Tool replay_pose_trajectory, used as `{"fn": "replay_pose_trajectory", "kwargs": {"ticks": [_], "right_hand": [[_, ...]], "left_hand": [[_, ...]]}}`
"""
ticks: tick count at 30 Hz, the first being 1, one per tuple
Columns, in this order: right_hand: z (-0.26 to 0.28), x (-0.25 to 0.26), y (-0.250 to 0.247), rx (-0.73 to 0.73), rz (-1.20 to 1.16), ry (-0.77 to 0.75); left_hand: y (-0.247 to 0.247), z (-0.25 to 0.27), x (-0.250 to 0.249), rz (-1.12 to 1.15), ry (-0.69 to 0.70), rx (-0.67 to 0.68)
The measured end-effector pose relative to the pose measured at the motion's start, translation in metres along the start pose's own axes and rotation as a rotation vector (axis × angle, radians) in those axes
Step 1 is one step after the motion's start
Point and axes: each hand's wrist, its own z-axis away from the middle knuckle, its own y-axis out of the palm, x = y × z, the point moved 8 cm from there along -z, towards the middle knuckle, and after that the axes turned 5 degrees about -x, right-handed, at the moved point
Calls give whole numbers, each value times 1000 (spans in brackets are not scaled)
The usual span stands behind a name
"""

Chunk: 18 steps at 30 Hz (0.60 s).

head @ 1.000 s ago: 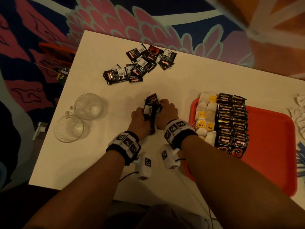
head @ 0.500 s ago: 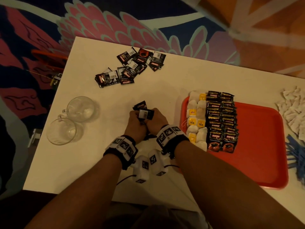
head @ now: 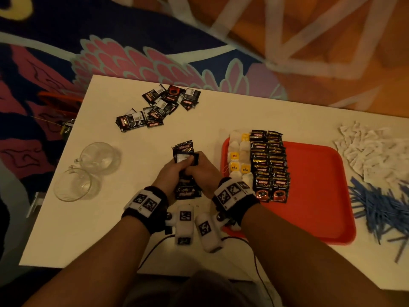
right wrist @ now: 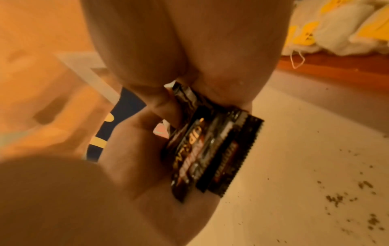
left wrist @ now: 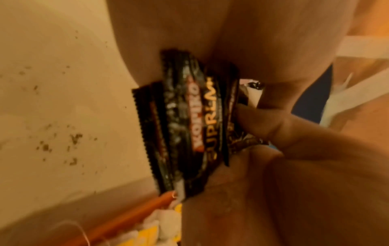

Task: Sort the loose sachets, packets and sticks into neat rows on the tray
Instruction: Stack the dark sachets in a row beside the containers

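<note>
Between left hand (head: 170, 175) and right hand (head: 202, 173), sachet stack (head: 185, 171) runs lengthwise away.

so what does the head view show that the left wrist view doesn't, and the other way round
Only the head view shows the loose pile of black sachets at the far end of the table, two glass cups, the white packets, the blue sticks and the black rows on the tray.

Only the left wrist view shows dark specks on the table beside the held bundle of black sachets, and the serrated edges of its sachets.

Both show that bundle gripped between the left hand and right hand, plus tea bags on the tray.
</note>
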Motion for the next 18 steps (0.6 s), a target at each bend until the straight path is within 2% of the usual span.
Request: {"fn": "replay_pose_trajectory", "kwargs": {"ticks": [3,5,7,9,10,12,14,18], "right_hand": [[21,15,-10,91,-26,-95],[37,26,-18,146,50,-180],[50,34,-31,133,279,-270],[56,32,-49,42,589,-337],[59,28,-62,-20,683,-321],[70,25,-84,-98,658,-279],[83,31,-99,-106,540,-304],[106,31,-128,-113,485,-307]], "left_hand": [[16,17,6,97,-64,69],[26,27,9,146,-79,118],[36,36,12,148,-89,140],[45,45,17,122,-94,142],[49,49,20,113,-96,136],[59,57,22,110,-75,123],[67,63,22,107,-36,101],[100,82,31,122,-22,138]]}}
